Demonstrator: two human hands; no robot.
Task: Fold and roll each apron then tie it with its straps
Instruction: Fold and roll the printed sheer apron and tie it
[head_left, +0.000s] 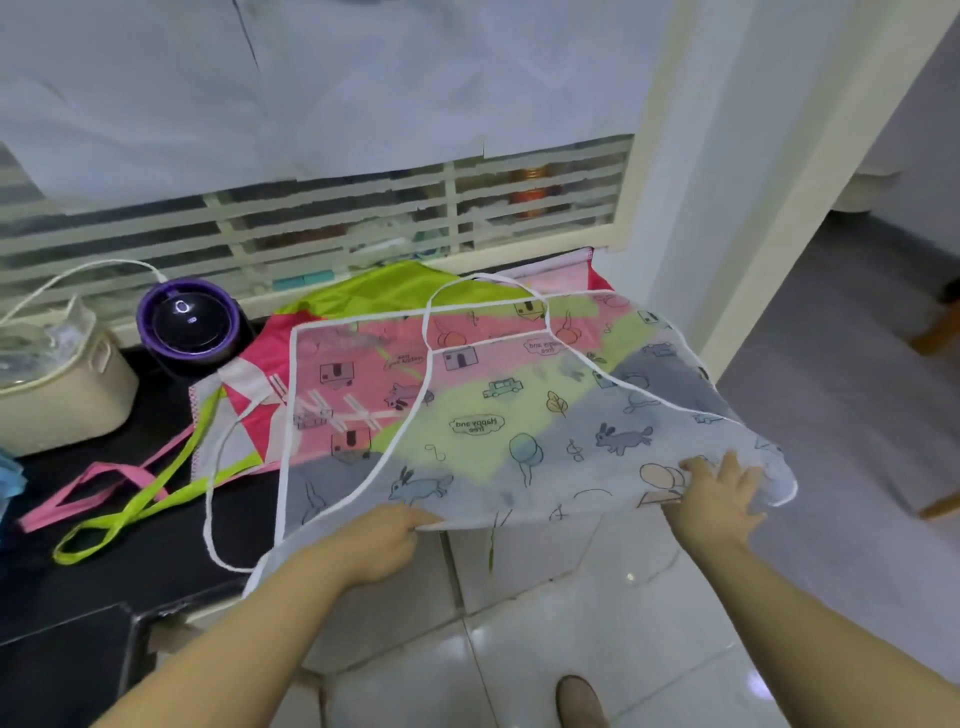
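Observation:
A see-through white apron (519, 415) printed with rabbits, cars and balloons lies spread over the dark counter, its near edge hanging past the counter's front. My left hand (384, 540) pinches that near edge left of the middle. My right hand (719, 493) holds the edge at the right, fingers spread over the cloth. White straps (488, 283) loop across the far part, and one (210, 499) trails off the left side. Under it lie a pink apron (260, 358) and a lime-green one (395, 286), whose pink and green straps (130, 499) spill to the left.
A purple round appliance (188, 322) with a white cable stands at the back left, beside a beige basket (62, 384). A louvred window (332, 218) runs behind the black counter (156, 561). White floor tiles (623, 649) lie below, with a foot (576, 701) on them.

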